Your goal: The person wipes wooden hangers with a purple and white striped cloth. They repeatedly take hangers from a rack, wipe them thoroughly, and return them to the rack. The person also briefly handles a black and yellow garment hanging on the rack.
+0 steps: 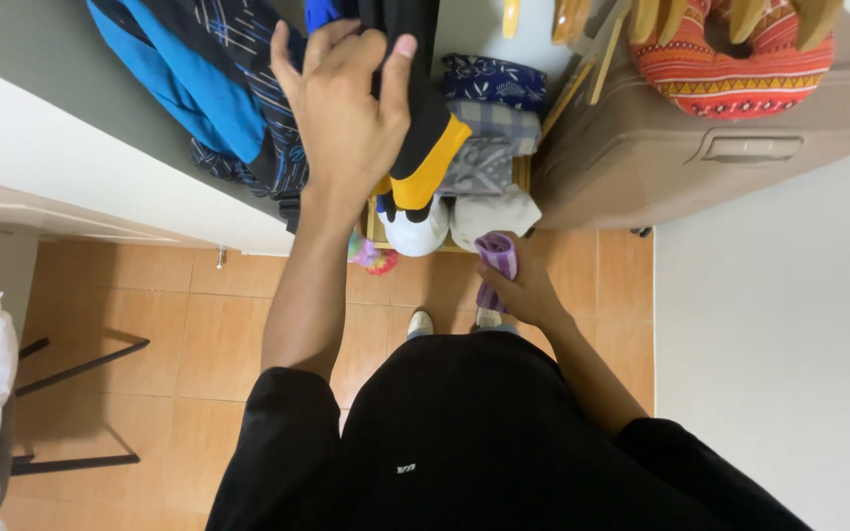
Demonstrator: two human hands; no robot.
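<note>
Orange-tiled floor (199, 334), pale wall at one side. Left hand (346, 108): raised, fingers spread and laid on a hanging black-and-yellow garment (425, 147), not clenched. Right hand (523, 290): lower, grasping a purple cloth (497, 258) just below the stack of folded clothes (489, 138). Beside that stack: blue hanging jacket (199, 88) on one side, tan suitcase (700, 157) on the other, bearing a red patterned neck pillow (740, 59).

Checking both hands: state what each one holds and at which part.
Right hand grips a purple cloth at its lower end. Left hand rests on the hanging black garment; whether it grips is unclear.
</note>
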